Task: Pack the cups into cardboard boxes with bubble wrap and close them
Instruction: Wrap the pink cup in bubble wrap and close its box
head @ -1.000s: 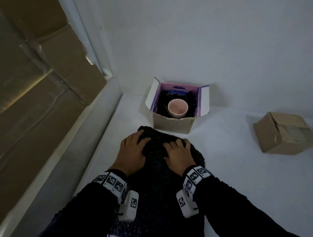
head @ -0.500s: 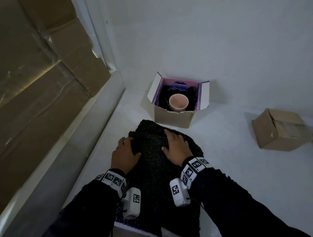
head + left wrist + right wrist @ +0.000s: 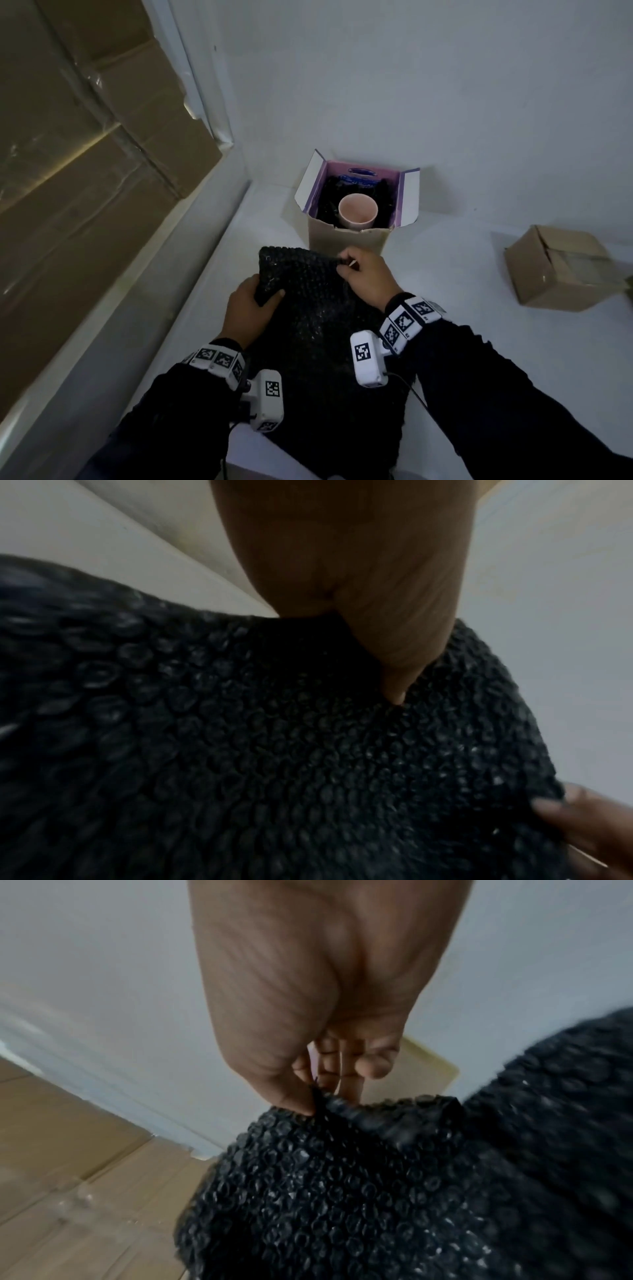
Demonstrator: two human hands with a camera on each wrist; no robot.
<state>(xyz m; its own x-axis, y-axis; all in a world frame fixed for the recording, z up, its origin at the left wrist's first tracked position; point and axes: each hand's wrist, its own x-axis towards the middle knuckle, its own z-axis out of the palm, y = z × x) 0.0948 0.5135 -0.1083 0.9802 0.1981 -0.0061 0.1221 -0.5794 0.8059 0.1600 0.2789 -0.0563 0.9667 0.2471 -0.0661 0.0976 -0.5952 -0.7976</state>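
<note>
While both hands, left (image 3: 248, 308) and right (image 3: 364, 277), pinch the wrap (image 3: 305, 294), we should lift evenly and lay it over the cup (image 3: 358, 210)

Head view: set high, facing forward and down over both forearms toward the white wall, taking in the black bubble wrap (image 3: 308, 308), the open box (image 3: 349, 236) and a shut box (image 3: 561, 270) at right. Left wrist view: very near, looking along the left hand (image 3: 359, 574) onto the wrap. Right wrist view: equally near, along the right hand (image 3: 308, 988); all three share the wrap's far edge
</note>
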